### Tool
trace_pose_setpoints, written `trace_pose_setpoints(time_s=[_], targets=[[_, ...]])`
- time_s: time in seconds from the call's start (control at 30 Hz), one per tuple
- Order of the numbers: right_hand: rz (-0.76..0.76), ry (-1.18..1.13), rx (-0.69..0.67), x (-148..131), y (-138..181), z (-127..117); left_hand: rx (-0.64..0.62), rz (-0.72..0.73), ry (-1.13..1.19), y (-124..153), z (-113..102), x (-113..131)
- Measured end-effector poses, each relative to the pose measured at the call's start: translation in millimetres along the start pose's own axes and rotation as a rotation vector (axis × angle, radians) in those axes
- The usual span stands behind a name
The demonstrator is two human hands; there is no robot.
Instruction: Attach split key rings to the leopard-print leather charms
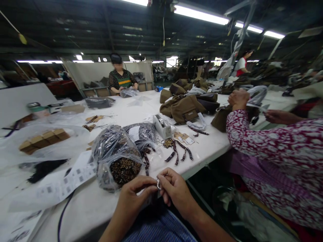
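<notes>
Both my hands meet over my lap at the table's near edge. My left hand and my right hand pinch a small metal ring between their fingertips, fingers closed. Just beyond them lies a clear plastic bag full of leopard-print straps. More loose straps with dark ends lie on the white table to the right of the bag, beside paper tags.
A small white box stands mid-table. Olive-brown bags are piled farther back. A person in a red floral sleeve works close on my right. Another person sits across the table. Barcode label sheets and a bag of cardboard pieces lie at left.
</notes>
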State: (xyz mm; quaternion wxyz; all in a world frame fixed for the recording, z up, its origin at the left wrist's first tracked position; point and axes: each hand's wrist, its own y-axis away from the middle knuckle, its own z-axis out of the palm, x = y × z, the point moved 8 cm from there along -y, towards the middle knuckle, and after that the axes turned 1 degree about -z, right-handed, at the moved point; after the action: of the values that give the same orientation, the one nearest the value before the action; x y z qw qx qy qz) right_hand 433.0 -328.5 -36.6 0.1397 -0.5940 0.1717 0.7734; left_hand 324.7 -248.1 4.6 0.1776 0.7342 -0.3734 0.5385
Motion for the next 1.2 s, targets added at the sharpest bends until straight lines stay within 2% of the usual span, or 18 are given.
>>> trace_pose_setpoints(time_s=[0.07,0.17,0.3,0.43,0.53,0.67,0.8,0.87,0.93,0.97,1.03,1.1,1.13,1.17,1.2], targets=[[0.023,0.033,-0.031,3.7,6.7,3.1,-0.011,-0.069,0.061,4.5,1.2,-10.2],[0.002,0.100,-0.005,3.5,16.8,3.8,-0.010,-0.150,0.121,9.5,2.4,-24.2],[-0.116,0.312,0.048,-6.3,23.9,2.4,-0.041,-0.283,0.182,11.3,6.7,-37.9],[-0.310,0.588,0.060,-26.4,22.5,1.2,-0.068,-0.327,0.238,2.3,14.0,-33.3],[-0.344,0.634,0.051,-40.5,14.9,-5.9,-0.054,-0.315,0.255,-11.4,19.5,-20.1],[-0.215,0.487,0.099,-53.7,-10.0,-36.5,-0.056,-0.241,0.237,-34.1,21.4,-1.4],[-0.196,0.418,0.247,-74.1,-53.7,-88.1,-0.011,-0.092,0.069,-54.7,0.0,0.3],[-0.202,0.535,0.291,-83.1,-78.2,-108.7,0.015,-0.034,-0.118,-60.5,-15.8,-6.4],[-0.263,0.815,0.335,-93.0,-95.7,-115.4,0.044,0.018,-0.292,-63.0,-30.5,-13.5],[-0.309,0.949,0.348,-96.0,-100.7,-111.3,0.061,0.039,-0.349,-63.3,-36.8,-16.5],[-0.398,1.103,0.318,-93.1,-105.5,-88.0,0.082,0.070,-0.410,-63.0,-44.8,-21.5],[-0.424,1.132,0.161,-75.0,-110.4,-48.9,0.090,0.095,-0.427,-62.0,-47.3,-24.5],[-0.419,1.152,0.041,-61.6,-114.1,-25.6,0.087,0.103,-0.428,-61.4,-47.0,-25.6],[-0.389,1.199,-0.067,-46.4,-119.1,-4.2,0.083,0.108,-0.427,-60.7,-46.2,-26.5],[-0.338,1.255,-0.118,-32.5,-125.9,11.1,0.077,0.111,-0.425,-59.9,-45.5,-27.2]])
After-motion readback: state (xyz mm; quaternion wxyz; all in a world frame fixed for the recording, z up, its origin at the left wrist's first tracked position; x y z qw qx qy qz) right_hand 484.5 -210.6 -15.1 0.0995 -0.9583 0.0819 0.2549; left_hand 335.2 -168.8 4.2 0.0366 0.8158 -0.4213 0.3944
